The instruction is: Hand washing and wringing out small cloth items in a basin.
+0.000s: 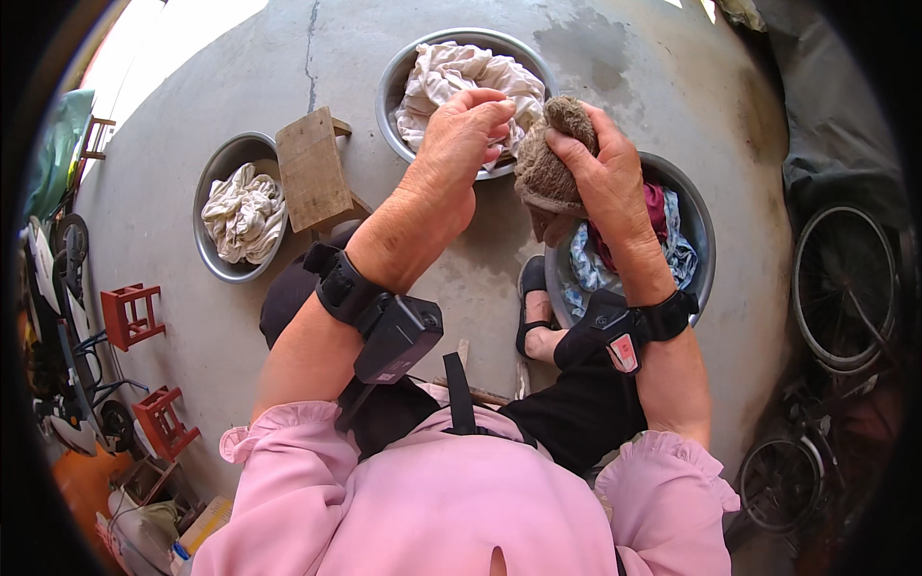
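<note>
My right hand grips a brown plush cloth, bunched and folded, with the thumb on top of it. The cloth hangs above the floor between two metal basins. Left of it, my left hand is raised with its fingers curled and the thumb near the index finger. No thing shows in it, but its palm is hidden. Behind that hand, a large metal basin holds crumpled whitish fabric. Partly covered by my right arm is another metal basin, with blue patterned fabric and dark red fabric inside.
A smaller basin with whitish cloth stands at the left beside a low wooden stool. Small red stools and a scooter line the left. Bicycle wheels are at the right. Wet patches mark the concrete floor.
</note>
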